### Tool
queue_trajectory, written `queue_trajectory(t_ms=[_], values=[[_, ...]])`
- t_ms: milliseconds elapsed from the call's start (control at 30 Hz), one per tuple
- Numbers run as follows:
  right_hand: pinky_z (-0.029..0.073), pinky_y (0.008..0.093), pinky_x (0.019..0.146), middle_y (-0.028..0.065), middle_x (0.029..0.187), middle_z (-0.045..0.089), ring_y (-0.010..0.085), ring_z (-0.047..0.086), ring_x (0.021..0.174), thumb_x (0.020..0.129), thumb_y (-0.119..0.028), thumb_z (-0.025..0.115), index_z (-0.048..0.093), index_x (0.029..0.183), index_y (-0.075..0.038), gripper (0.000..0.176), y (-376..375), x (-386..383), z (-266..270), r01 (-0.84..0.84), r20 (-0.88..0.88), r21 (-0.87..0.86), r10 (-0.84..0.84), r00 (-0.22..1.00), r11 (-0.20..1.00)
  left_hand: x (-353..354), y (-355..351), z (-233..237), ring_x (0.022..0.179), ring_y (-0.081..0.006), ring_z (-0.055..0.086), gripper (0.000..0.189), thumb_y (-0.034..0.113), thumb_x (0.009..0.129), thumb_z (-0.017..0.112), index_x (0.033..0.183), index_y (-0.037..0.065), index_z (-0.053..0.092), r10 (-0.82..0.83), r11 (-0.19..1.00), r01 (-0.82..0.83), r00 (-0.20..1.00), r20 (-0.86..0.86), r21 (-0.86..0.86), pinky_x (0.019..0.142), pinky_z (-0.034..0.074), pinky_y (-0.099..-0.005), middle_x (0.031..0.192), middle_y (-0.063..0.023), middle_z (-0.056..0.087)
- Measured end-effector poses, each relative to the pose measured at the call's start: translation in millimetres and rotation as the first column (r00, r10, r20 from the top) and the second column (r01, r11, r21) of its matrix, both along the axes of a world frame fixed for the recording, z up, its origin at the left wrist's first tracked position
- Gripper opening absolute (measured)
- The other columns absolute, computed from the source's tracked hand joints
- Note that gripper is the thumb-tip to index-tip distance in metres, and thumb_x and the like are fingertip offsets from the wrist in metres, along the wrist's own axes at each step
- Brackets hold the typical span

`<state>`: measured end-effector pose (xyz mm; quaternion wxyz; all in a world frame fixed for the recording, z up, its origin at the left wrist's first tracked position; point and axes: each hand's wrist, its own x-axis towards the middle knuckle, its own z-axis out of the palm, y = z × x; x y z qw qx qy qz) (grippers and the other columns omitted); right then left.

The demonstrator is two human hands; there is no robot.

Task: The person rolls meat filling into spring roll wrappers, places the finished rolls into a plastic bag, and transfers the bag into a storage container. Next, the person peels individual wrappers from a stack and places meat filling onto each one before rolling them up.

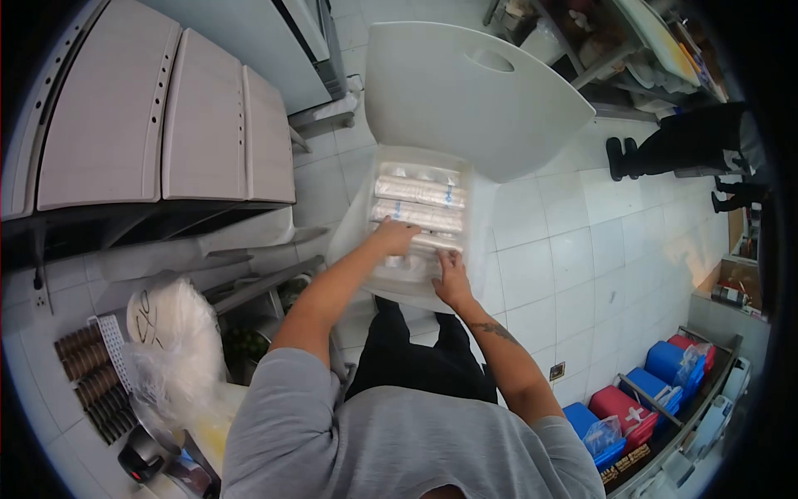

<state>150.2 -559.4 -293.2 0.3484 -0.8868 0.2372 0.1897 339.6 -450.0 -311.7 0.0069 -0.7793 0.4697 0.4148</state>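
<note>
A clear plastic container [422,152] rests on the seat of a white chair [474,100] in front of me. Inside it lie several pale rolls in clear wrap, side by side, among them an upper roll [411,190] with blue print and a middle roll [428,216]. My left hand [394,238] is curled over the left part of a lower roll [435,242]. At that roll's right end, the fingers of my right hand [451,281] are closed on it. My palms hide part of the container's near side.
Pinkish-grey cabinet doors [108,108] stand on the left. Below them are a white plastic-wrapped bundle [176,320] and stacked dark cups [90,366]. Blue bins [665,362] and a red bin [619,407] sit at lower right. A person in dark trousers [702,140] stands at right.
</note>
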Motion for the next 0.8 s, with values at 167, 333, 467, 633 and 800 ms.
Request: queue_trajectory(t_ms=[167,333,467,633,800], values=[[0.037,0.0454,0.106,0.0209,0.143,0.033,0.0428,0.036,0.129,0.073,0.001,0.064,0.034,0.143,-0.010,0.077,8.3,5.3,-14.1,-0.053,0.050,-0.193,0.064,0.997,0.980,-45.0,30.9,-12.4,0.128,-0.0372,0.041,0.068,0.008,0.079,0.062,0.142,0.017,0.039,0.197,0.961,-0.132,0.944,0.265,-0.243,0.101,0.032,-0.0508,0.139,-0.0162,0.043],[0.040,0.0431,0.099,0.0211,0.131,0.043,0.0399,0.045,0.119,0.075,-0.002,0.058,0.038,0.138,-0.006,0.066,-0.1,9.6,-27.2,-0.112,0.281,-0.502,0.284,0.917,0.858,-60.5,39.6,-26.6,0.131,-0.0377,0.037,0.071,0.009,0.083,0.057,0.148,0.016,0.029,0.292,0.916,-0.160,0.894,0.340,-0.367,0.105,0.030,-0.0504,0.140,-0.0164,0.041],[0.044,0.0417,0.090,0.0176,0.123,0.049,0.0360,0.050,0.109,0.075,-0.004,0.060,0.040,0.135,-0.003,0.063,-4.2,20.8,-30.0,-0.224,0.116,-0.518,0.327,0.938,0.826,-53.3,39.7,-28.6,0.130,-0.0377,0.040,0.066,0.009,0.087,0.051,0.148,0.016,0.029,0.208,0.928,-0.066,0.908,0.364,-0.367,0.104,0.033,-0.0487,0.141,-0.0151,0.042],[0.047,0.0410,0.084,0.0151,0.114,0.051,0.0338,0.052,0.102,0.074,-0.004,0.061,0.043,0.130,-0.002,0.059,-8.2,26.8,-33.3,-0.246,0.080,-0.544,0.341,0.937,0.802,-54.9,41.3,-34.1,0.124,-0.0364,0.046,0.056,0.013,0.088,0.049,0.143,0.014,0.038,0.210,0.887,0.034,0.859,0.468,-0.460,0.099,0.038,-0.0473,0.134,-0.0139,0.050],[0.048,0.0408,0.082,0.0148,0.110,0.052,0.0329,0.054,0.099,0.072,-0.005,0.063,0.047,0.124,-0.002,0.055,-15.7,31.9,-41.3,-0.246,0.103,-0.518,0.345,0.933,0.819,-59.4,34.9,-36.1,0.126,-0.0371,0.045,0.055,0.014,0.090,0.046,0.144,0.016,0.036,0.218,0.912,-0.001,0.847,0.485,-0.409,0.099,0.037,-0.0476,0.137,-0.0140,0.048]])
